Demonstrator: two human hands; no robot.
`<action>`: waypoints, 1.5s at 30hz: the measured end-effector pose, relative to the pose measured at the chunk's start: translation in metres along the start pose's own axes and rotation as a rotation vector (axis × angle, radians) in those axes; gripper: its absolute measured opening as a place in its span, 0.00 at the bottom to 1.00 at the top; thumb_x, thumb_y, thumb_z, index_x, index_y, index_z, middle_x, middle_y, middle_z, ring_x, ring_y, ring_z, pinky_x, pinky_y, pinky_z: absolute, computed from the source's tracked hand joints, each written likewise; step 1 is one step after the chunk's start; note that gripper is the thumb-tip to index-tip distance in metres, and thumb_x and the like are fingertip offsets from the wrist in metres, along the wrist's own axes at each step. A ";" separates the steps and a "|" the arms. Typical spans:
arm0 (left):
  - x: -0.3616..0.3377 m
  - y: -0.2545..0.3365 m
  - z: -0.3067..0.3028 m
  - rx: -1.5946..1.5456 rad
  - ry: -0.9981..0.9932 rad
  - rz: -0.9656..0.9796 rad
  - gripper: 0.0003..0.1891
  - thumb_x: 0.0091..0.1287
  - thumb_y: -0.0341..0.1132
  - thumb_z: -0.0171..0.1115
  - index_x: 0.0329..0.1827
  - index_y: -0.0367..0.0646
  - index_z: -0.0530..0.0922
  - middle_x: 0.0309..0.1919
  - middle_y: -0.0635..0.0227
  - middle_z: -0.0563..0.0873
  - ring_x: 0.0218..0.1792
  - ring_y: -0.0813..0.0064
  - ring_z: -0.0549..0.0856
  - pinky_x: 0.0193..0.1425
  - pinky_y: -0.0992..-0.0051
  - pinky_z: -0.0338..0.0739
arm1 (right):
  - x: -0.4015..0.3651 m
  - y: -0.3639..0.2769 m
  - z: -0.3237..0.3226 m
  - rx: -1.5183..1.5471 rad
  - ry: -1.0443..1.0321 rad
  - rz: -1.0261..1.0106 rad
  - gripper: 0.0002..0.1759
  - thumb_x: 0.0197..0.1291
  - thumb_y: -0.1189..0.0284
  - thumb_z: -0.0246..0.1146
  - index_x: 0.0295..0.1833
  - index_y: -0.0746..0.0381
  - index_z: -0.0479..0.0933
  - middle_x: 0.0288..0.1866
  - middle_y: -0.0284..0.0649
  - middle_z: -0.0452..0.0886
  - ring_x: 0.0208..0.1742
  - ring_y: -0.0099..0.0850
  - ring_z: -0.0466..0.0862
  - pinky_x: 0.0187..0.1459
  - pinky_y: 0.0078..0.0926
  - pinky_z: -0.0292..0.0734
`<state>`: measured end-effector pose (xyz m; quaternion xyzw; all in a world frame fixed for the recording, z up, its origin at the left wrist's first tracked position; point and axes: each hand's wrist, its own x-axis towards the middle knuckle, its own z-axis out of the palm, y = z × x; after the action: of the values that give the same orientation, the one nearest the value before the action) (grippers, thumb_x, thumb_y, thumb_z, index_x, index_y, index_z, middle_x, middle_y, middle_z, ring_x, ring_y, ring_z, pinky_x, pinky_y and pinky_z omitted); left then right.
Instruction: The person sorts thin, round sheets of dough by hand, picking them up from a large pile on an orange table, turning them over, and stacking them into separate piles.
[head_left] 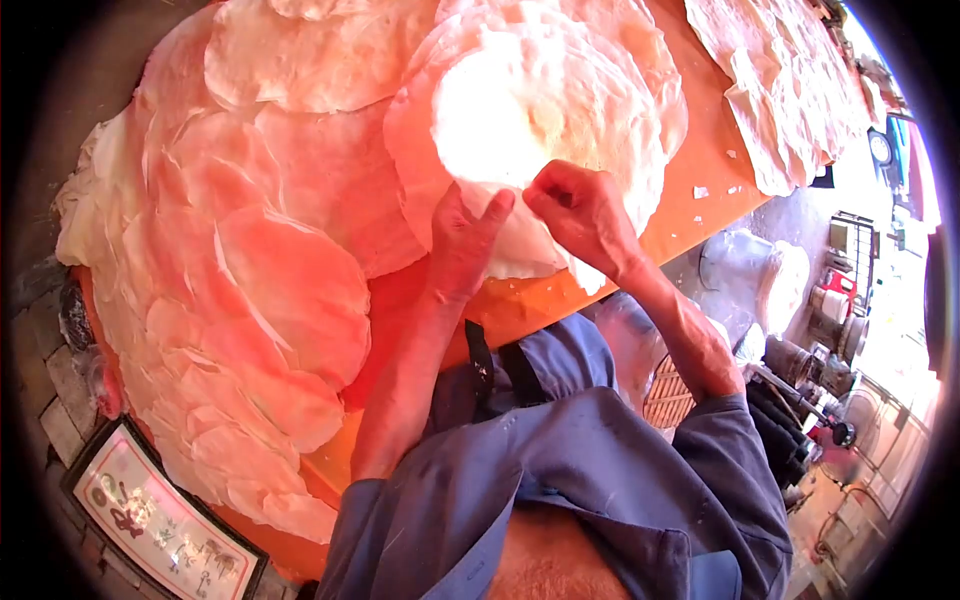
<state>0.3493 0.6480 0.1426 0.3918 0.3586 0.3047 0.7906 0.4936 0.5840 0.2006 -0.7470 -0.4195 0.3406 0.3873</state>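
A pile of thin, pale, round dough sheets [590,110] lies in front of me, its middle washed out by glare. My left hand [465,240] rests against the pile's near edge, thumb stretched up and apart from the fingers, whose tips fade into the glare. Just to its right, my right hand [580,205] is closed in a pinch at the edge of the top sheet. The exact contact between fingertips and sheet is hard to see in the bright light.
More overlapping dough sheets [290,280] spread across the orange table [695,165] on the left. Another heap of sheets [785,90] lies at the far right. A framed sign [165,515] stands at lower left. Plastic-wrapped goods [745,270] and a fan [858,420] are on the right.
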 end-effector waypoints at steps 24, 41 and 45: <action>-0.017 -0.033 -0.092 0.145 0.222 -0.142 0.10 0.63 0.25 0.59 0.48 0.39 0.77 0.41 0.73 0.82 0.41 0.81 0.80 0.44 0.79 0.75 | 0.074 -0.123 -0.180 -1.001 0.694 -0.839 0.02 0.57 0.78 0.61 0.33 0.65 0.79 0.23 0.42 0.80 0.24 0.29 0.79 0.27 0.29 0.73; -0.022 -0.018 -0.030 1.264 -0.154 0.412 0.25 0.59 0.32 0.66 0.60 0.35 0.74 0.45 0.51 0.82 0.44 0.49 0.83 0.47 0.58 0.80 | 0.006 0.106 -0.043 -0.629 0.262 0.077 0.31 0.52 0.61 0.73 0.57 0.67 0.74 0.36 0.46 0.82 0.33 0.39 0.83 0.35 0.33 0.78; -0.020 -0.031 -0.012 0.964 -0.125 0.080 0.27 0.59 0.33 0.66 0.62 0.37 0.73 0.46 0.51 0.81 0.47 0.50 0.81 0.52 0.58 0.78 | 0.023 0.109 -0.062 0.087 0.416 0.526 0.37 0.54 0.60 0.73 0.62 0.71 0.69 0.30 0.40 0.81 0.25 0.24 0.78 0.29 0.21 0.75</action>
<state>0.3349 0.6215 0.1182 0.7442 0.3955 0.1099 0.5269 0.5945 0.5482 0.1311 -0.8658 -0.1094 0.2869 0.3951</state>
